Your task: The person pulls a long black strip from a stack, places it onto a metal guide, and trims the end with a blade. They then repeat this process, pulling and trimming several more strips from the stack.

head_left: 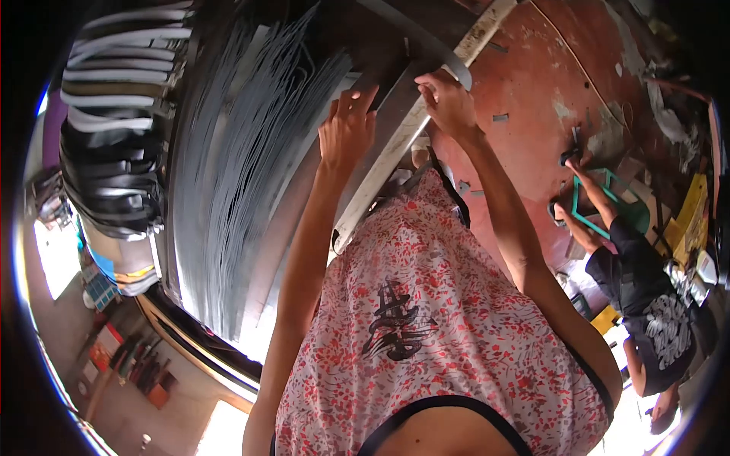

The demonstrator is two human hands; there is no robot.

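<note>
My left hand (348, 131) lies over dark, flat material on the worktable, its fingers stretched and somewhat apart, with nothing seen in them. Beside it, a wide bundle of thin grey-black strands (255, 159) runs along the table. My right hand (450, 105) is at the table's near edge, fingers curled at the end of a broad dark strip (426, 38) that comes from the top of the view. The strip's rounded end shows just past my knuckles. The exact contact between fingers and strip is partly hidden.
A pale, worn edge beam (487, 34) runs along the table. White and black bundles of strips (122, 76) hang on the left. On the right is a red floor (525, 99) with small scraps. A person in dark clothes (646, 296) sits near a green stool frame (578, 201).
</note>
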